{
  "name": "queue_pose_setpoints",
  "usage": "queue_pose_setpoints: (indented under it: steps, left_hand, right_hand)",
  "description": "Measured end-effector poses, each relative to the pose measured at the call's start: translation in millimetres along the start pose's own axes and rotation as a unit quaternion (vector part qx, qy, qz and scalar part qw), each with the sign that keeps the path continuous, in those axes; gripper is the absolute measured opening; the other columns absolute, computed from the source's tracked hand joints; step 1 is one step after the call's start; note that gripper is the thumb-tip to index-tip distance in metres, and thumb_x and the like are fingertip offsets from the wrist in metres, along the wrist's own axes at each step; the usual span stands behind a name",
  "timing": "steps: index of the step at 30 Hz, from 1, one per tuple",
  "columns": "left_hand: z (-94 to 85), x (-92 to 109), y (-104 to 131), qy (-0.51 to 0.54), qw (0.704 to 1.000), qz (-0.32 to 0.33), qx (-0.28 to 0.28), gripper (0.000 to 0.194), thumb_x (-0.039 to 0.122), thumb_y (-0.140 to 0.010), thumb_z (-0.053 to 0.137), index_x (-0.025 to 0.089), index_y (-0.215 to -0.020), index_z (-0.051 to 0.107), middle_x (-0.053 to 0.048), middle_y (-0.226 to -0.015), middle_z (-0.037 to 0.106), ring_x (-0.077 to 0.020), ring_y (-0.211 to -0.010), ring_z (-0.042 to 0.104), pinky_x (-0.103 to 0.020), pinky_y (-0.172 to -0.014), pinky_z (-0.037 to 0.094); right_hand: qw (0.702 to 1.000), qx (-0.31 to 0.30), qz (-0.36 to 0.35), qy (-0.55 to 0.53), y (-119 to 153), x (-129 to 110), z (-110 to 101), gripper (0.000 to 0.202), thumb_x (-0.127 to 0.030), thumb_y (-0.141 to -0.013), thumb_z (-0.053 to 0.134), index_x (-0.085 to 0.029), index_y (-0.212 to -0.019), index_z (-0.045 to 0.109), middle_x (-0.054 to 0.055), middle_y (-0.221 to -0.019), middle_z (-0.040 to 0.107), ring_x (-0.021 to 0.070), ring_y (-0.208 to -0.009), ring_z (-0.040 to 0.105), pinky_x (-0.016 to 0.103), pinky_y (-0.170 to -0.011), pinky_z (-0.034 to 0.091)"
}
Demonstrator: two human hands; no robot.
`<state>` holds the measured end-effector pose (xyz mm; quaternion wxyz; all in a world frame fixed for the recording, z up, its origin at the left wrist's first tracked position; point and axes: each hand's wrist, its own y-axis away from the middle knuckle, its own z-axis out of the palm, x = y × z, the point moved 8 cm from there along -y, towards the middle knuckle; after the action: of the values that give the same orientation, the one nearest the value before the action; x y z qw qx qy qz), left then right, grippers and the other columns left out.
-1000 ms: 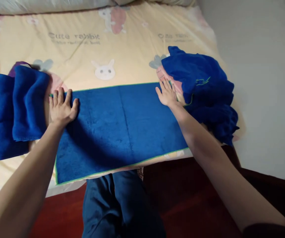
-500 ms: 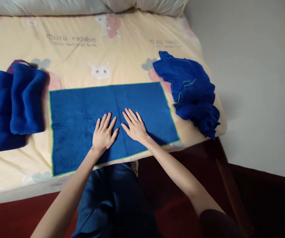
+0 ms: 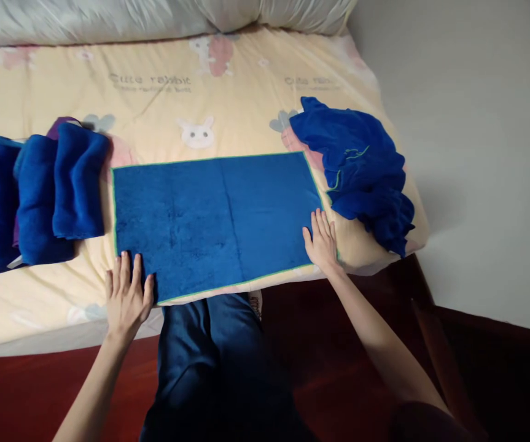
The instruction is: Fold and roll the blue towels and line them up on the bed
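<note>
A blue towel (image 3: 214, 221) with green edging lies spread flat on the bed, a faint crease running down its middle. At its near left corner rests my left hand (image 3: 128, 293), palm down with the fingers extended, covering that corner. My right hand (image 3: 321, 241) lies palm down over the near right corner, its fingers stretched along the right edge. Both hands are open and grip nothing.
Several folded blue towels (image 3: 80, 184) are lined up at the left, with something purple behind them. A crumpled heap of blue cloth (image 3: 361, 166) sits at the right. The bed sheet (image 3: 154, 116) has rabbit prints; a grey wall (image 3: 476, 153) stands at the right.
My hands have moved apart from the towel's middle, the left to the near left corner and the right to the near right corner. The view has shifted slightly left.
</note>
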<state>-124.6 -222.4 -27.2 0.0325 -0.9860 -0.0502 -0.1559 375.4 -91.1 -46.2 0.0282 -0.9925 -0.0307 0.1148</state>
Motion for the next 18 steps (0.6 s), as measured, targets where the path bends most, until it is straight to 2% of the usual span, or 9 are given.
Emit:
queue_pose_setpoints:
  steps: [5,10,12,15,17,18]
  left_hand:
    - [9.3,-15.2,21.5,-0.005,0.999,-0.018,0.03,0.069,0.036,-0.098,0.038,0.02,-0.163,0.022,-0.008,-0.171,0.013,-0.0318,-0.157,0.015,-0.055,-0.129,0.012]
    - [12.1,-20.5,21.1,-0.002,0.999,-0.024,0.047,0.072,0.034,-0.094,0.041,0.02,-0.162,0.024,-0.012,-0.17,0.017,-0.0313,-0.157,0.017,-0.056,-0.127,0.014]
    - [4.5,-16.7,18.7,0.005,0.999,-0.017,0.043,0.071,0.034,-0.094,0.04,0.019,-0.162,0.024,-0.014,-0.17,0.018,-0.0316,-0.157,0.018,-0.058,-0.126,0.015]
    - [-15.1,-6.1,19.4,0.017,0.999,-0.017,0.041,0.068,0.034,-0.096,0.037,0.014,-0.16,0.029,-0.019,-0.167,0.023,-0.0346,-0.156,0.018,-0.062,-0.125,0.016]
    - [-28.0,7.0,34.8,0.015,0.998,-0.026,0.062,0.067,0.034,-0.096,0.036,0.011,-0.159,0.032,-0.021,-0.166,0.024,-0.0369,-0.156,0.015,-0.065,-0.124,0.017]
    - [-30.7,16.3,49.9,0.012,0.997,-0.031,0.074,0.066,0.034,-0.097,0.036,0.011,-0.159,0.033,-0.021,-0.166,0.023,-0.0369,-0.157,0.012,-0.065,-0.124,0.017]
  right_hand:
    - [0.999,0.012,0.034,-0.006,34.7,8.8,-2.5,0.066,-0.04,-0.102,0.028,-0.023,-0.165,0.018,0.005,-0.169,0.022,0.0285,-0.157,0.02,0.059,-0.127,0.02]
    - [0.999,0.029,0.039,-0.011,36.2,12.6,-5.1,0.066,-0.041,-0.101,0.028,-0.022,-0.164,0.022,0.006,-0.169,0.024,0.0249,-0.157,0.021,0.055,-0.129,0.016]
    - [0.998,0.027,0.04,-0.027,31.9,9.5,-8.7,0.066,-0.042,-0.1,0.028,-0.018,-0.162,0.026,0.009,-0.168,0.025,0.0253,-0.157,0.022,0.057,-0.128,0.015]
    - [0.994,0.033,0.074,-0.077,30.7,-3.5,-19.7,0.065,-0.043,-0.097,0.032,-0.014,-0.155,0.04,0.016,-0.164,0.034,0.0312,-0.155,0.025,0.065,-0.124,0.015]
    - [0.984,0.065,0.104,-0.129,47.5,-24.6,-28.2,0.063,-0.046,-0.094,0.037,-0.015,-0.148,0.049,0.018,-0.16,0.041,0.0361,-0.154,0.026,0.07,-0.122,0.016]
    - [0.976,0.088,0.113,-0.164,64.7,-40.2,-30.4,0.061,-0.047,-0.093,0.039,-0.017,-0.145,0.052,0.018,-0.159,0.043,0.038,-0.153,0.028,0.071,-0.121,0.017]
